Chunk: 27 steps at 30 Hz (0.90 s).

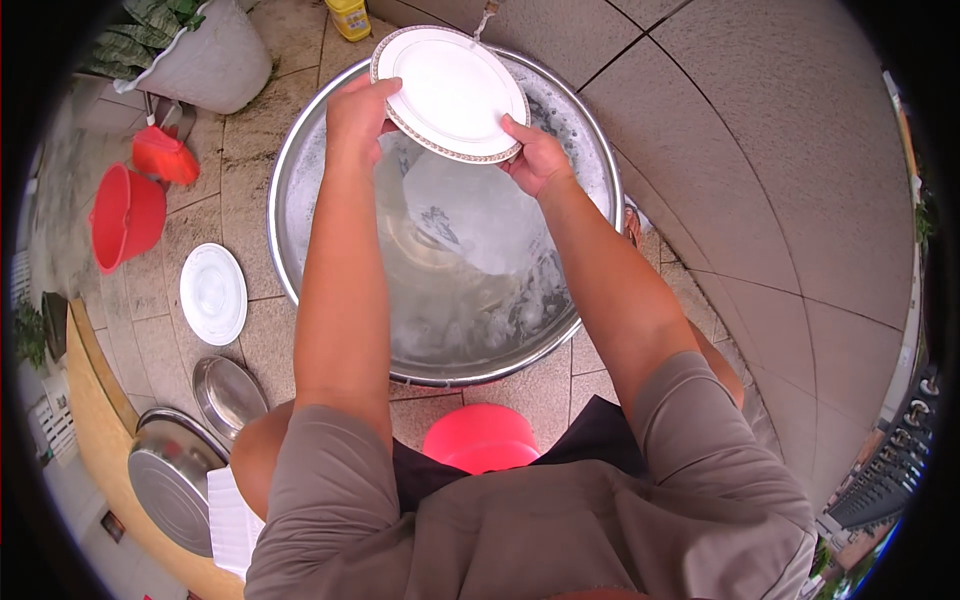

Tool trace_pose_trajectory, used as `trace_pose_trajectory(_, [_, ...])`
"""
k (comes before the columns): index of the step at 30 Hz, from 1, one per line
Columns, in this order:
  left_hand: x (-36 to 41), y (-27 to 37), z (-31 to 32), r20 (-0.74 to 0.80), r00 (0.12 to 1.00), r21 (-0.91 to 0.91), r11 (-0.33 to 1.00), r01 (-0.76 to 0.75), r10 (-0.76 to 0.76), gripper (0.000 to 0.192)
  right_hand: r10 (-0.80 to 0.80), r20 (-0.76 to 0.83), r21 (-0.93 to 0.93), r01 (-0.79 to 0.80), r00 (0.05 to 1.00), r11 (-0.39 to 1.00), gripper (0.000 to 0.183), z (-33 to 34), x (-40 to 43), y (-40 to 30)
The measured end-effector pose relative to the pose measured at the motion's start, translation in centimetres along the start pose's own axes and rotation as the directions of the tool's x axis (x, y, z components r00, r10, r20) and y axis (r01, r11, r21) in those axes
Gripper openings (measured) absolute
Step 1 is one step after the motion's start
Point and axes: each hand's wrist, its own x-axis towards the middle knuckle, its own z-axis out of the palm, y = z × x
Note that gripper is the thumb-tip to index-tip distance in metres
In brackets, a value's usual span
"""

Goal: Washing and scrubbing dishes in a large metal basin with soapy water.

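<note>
A white plate [454,90] with a patterned rim is held in both hands above the far half of a large metal basin [277,217]. My left hand [356,112] grips its left edge, thumb on the upper face. At the lower right edge my right hand [538,156] pinches the rim, thumb on top and fingers beneath. Cloudy water [442,315] with patches of foam fills the basin below. A large pale round shape shows in the water under the plate; whether it is a dish or a reflection I cannot tell.
To the left on the paving are a white lid or plate [214,294], a metal bowl [229,396], a larger metal basin [171,480], a red bucket [129,217] and a red broom [165,154]. A planter [206,60] and yellow bottle [349,19] stand beyond. A pink plastic object [481,439] sits between my knees.
</note>
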Motion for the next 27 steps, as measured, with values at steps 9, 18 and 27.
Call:
trace_pose_trajectory(9, [-9.0, 3.5, -1.1, 0.183, 0.982, 0.301, 0.953, -0.013, -0.045, 0.053, 0.05, -0.049, 0.213, -0.038, 0.998, 0.976, 0.032, 2.8, -9.9, 5.4])
trace_pose_trajectory(18, [-20.0, 8.0, -1.2, 0.486, 0.78, 0.805, 0.146, -0.575, 0.394, 0.054, 0.188, -0.039, -0.598, -0.173, 0.981, 0.783, 0.042, 4.1, -19.4, 6.5])
trace_pose_trajectory(27, [-26.0, 12.1, -8.8, 0.948, 0.09, 0.267, -0.609, -0.747, 0.305, 0.044, -0.055, 0.087, -0.93, 0.101, 0.995, 0.354, 0.043, 4.2, -27.0, -2.1])
